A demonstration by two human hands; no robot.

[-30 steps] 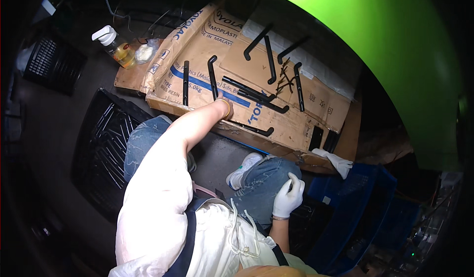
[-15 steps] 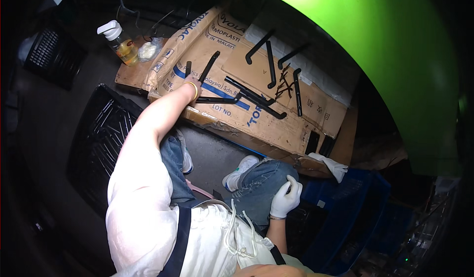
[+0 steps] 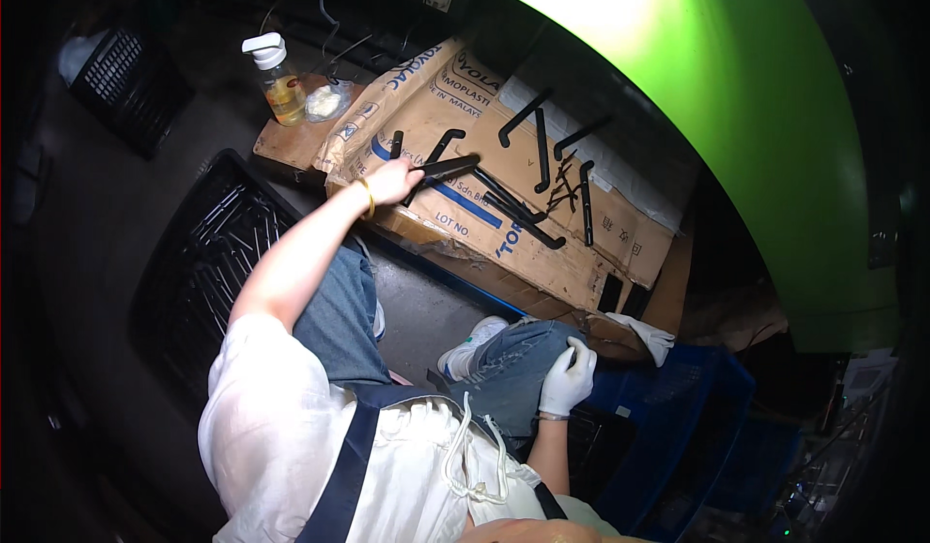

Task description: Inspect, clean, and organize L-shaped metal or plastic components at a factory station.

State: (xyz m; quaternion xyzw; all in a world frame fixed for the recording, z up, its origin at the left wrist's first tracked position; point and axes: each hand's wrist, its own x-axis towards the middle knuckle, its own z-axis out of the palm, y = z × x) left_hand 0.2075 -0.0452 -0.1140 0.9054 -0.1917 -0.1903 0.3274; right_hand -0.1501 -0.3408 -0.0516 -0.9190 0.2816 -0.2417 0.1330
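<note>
My bare left hand point(image 3: 395, 183), with a yellow bangle at the wrist, is closed on one end of a black bar point(image 3: 450, 167) above the cardboard-covered table. Under and beside it lie a bent black bar point(image 3: 448, 140) and a short black piece point(image 3: 396, 143). Further right, two long black bars point(image 3: 523, 212) lie side by side on the cardboard. My right hand point(image 3: 566, 378) wears a white glove and rests by my right knee, fingers curled toward the thumb. Whether something small is between those fingers, I cannot make out.
Several bent black bars point(image 3: 542, 151) lie toward the back, near a cluster of thin dark pieces point(image 3: 564, 190). A jug point(image 3: 283, 93) and a plastic bag point(image 3: 327, 103) stand at the left. A black crate point(image 3: 160, 281) holds dark parts. A white glove point(image 3: 651, 338) hangs off the table's right corner.
My left hand has lifted a black bar off the cardboard and swung it up to the right. The whole view has shifted slightly. My right hand stays by the knee.
</note>
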